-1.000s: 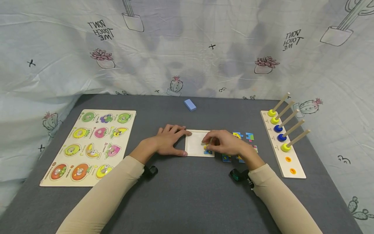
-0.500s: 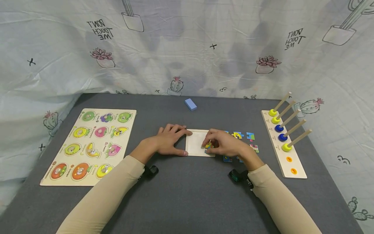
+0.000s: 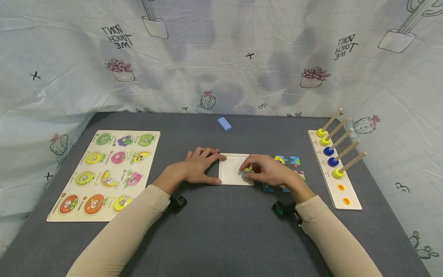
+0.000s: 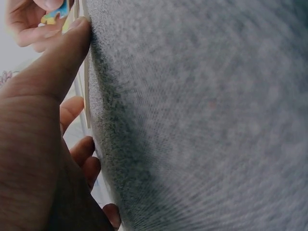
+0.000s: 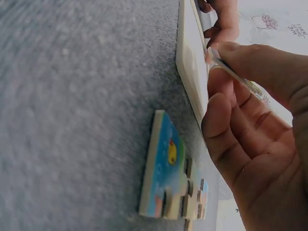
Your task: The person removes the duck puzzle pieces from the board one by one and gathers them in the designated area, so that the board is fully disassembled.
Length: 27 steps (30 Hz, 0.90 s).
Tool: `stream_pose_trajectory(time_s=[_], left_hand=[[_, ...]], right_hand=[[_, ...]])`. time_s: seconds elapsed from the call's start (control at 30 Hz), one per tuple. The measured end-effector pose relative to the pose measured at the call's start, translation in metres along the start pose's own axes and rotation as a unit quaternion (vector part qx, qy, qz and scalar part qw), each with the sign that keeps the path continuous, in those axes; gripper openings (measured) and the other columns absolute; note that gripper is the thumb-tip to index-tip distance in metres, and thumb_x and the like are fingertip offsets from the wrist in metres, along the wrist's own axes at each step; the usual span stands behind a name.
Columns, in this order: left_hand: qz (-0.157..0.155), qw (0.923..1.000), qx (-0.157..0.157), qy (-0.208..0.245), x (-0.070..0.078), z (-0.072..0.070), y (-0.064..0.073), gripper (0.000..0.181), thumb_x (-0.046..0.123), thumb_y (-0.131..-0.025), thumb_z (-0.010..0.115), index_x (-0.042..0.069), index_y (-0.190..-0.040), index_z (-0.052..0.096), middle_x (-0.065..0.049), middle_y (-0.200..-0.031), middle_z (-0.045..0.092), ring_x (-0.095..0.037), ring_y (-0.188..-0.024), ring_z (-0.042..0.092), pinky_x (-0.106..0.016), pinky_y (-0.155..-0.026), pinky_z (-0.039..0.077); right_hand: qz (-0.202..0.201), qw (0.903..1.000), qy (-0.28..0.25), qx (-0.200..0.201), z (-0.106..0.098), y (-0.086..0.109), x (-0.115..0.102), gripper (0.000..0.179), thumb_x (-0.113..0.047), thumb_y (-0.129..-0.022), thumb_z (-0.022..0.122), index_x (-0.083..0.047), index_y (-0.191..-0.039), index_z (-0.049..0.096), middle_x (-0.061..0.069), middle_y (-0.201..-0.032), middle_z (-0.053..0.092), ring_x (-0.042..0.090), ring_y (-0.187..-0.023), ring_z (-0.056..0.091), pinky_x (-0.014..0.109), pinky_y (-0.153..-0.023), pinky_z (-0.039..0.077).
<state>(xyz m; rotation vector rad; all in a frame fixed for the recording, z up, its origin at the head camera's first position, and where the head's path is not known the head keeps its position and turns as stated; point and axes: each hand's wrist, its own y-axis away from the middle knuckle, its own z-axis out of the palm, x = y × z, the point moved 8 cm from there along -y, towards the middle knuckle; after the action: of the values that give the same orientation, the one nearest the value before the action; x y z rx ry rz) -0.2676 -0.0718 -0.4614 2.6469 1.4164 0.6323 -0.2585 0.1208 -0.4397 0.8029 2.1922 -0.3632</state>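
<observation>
My right hand (image 3: pixel 266 168) pinches a small jigsaw puzzle piece (image 3: pixel 246 171) between thumb and fingers, over the right part of a pale wooden puzzle tray (image 3: pixel 230 169). In the right wrist view the piece (image 5: pixel 237 76) appears edge-on and tilted, above the tray's surface. My left hand (image 3: pixel 200 167) rests at the tray's left side with fingers spread, its thumb and index fingertip touching the near and far left corners. Several loose blue, yellow and green puzzle pieces (image 3: pixel 295 161) lie on the table to the right of the tray, partly hidden by my right hand and wrist.
On the left lies a wooden fruit peg board (image 3: pixel 110 169). A wooden board with slanted-looking pegs and coloured rings (image 3: pixel 333 161) stands on the right. Behind the tray is a blue block (image 3: pixel 224 124). A printed cloth (image 3: pixel 221 57) hangs behind the grey table (image 3: pixel 221 231).
The puzzle piece has turned and tilted slightly between my right fingers, staying over the tray's right part. My left hand keeps its place at the tray's left side.
</observation>
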Motion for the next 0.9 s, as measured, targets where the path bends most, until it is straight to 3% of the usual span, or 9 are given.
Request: stream_pose_trajectory(time_s=[0.2, 0.4, 0.57, 0.77, 0.9], left_hand=[[0.001, 1.0, 0.0, 0.002, 0.002, -0.001, 0.0, 0.083, 0.072, -0.089, 0.064, 0.04, -0.158, 0.033, -0.003, -0.17, 0.02, -0.036, -0.149, 0.02, -0.059, -0.105, 0.027], [0.001, 1.0, 0.002, 0.006, 0.003, -0.001, 0.001, 0.082, 0.07, -0.089, 0.066, 0.039, -0.158, 0.034, -0.003, -0.17, 0.021, -0.036, -0.148, 0.02, -0.059, -0.106, 0.027], [0.002, 1.0, 0.003, 0.009, 0.001, 0.001, -0.001, 0.082, 0.07, -0.089, 0.066, 0.039, -0.157, 0.033, -0.004, -0.169, 0.021, -0.038, -0.148, 0.02, -0.06, -0.105, 0.026], [0.001, 0.9999, 0.002, 0.013, -0.004, 0.008, -0.005, 0.083, 0.073, -0.087, 0.065, 0.042, -0.157, 0.032, -0.003, -0.169, 0.021, -0.037, -0.148, 0.019, -0.06, -0.105, 0.026], [-0.002, 1.0, 0.008, 0.004, -0.007, 0.009, -0.006, 0.083, 0.074, -0.087, 0.064, 0.044, -0.157, 0.031, -0.001, -0.169, 0.02, -0.035, -0.148, 0.019, -0.058, -0.105, 0.027]], right_hand=[[-0.008, 0.9998, -0.017, 0.01, -0.009, 0.008, -0.007, 0.021, -0.011, -0.098, 0.071, -0.008, -0.12, 0.071, 0.003, -0.113, 0.065, 0.012, -0.078, 0.063, 0.031, -0.076, 0.054], [-0.031, 0.9992, -0.013, 0.019, -0.02, 0.016, -0.016, 0.021, -0.01, -0.098, 0.072, -0.005, -0.118, 0.071, 0.002, -0.105, 0.064, 0.01, -0.069, 0.055, 0.028, -0.07, 0.05], [-0.046, 0.9984, -0.015, 0.028, -0.026, 0.024, -0.021, 0.021, -0.011, -0.099, 0.071, -0.006, -0.119, 0.07, 0.005, -0.109, 0.064, 0.01, -0.064, 0.051, 0.028, -0.065, 0.047], [-0.069, 0.9956, -0.056, 0.029, -0.031, 0.033, -0.028, 0.021, -0.005, -0.098, 0.069, -0.005, -0.119, 0.069, 0.016, -0.112, 0.063, 0.013, -0.066, 0.052, 0.028, -0.065, 0.048], [-0.076, 0.9944, -0.067, 0.031, -0.036, 0.038, -0.031, 0.023, -0.003, -0.098, 0.068, -0.009, -0.12, 0.069, 0.012, -0.113, 0.063, 0.014, -0.068, 0.052, 0.029, -0.066, 0.048]])
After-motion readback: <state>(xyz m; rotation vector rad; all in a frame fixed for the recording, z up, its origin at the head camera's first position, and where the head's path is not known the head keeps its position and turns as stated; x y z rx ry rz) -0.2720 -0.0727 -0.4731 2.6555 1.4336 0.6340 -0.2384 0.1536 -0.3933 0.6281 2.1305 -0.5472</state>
